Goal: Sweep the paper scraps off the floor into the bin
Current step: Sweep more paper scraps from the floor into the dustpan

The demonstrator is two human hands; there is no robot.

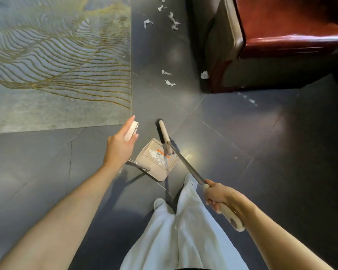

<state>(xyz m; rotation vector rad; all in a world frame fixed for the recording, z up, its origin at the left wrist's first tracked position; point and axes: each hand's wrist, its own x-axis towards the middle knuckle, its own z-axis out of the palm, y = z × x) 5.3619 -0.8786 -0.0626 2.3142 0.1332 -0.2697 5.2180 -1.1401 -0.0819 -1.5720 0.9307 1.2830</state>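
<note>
The person is standing over a dark tiled floor (242,133), working a broom (165,137) and a long-handled dustpan (156,162) near the centre of the frame. The right hand (220,195), at lower right, is closing firmly around the broom's pale grip, with the bristle head lying across the dustpan's mouth. The left hand (121,145), left of centre, is curling around the pale top of the dustpan's handle, thumb and fingers wrapping it.

The dustpan is already holding a small heap of white scraps. No bin is showing anywhere in the frame.

More paper scraps (168,77) are lying above centre, near the dark red armchair (281,36), with another scatter along the top edge and a few at the far right. The rug (57,55) is filling the upper left.

To do this well, I judge the pan's lip should be sitting flat on the tile, facing the scraps, while short, low strokes are drawing them in, since light paper is likely to flutter away
</note>
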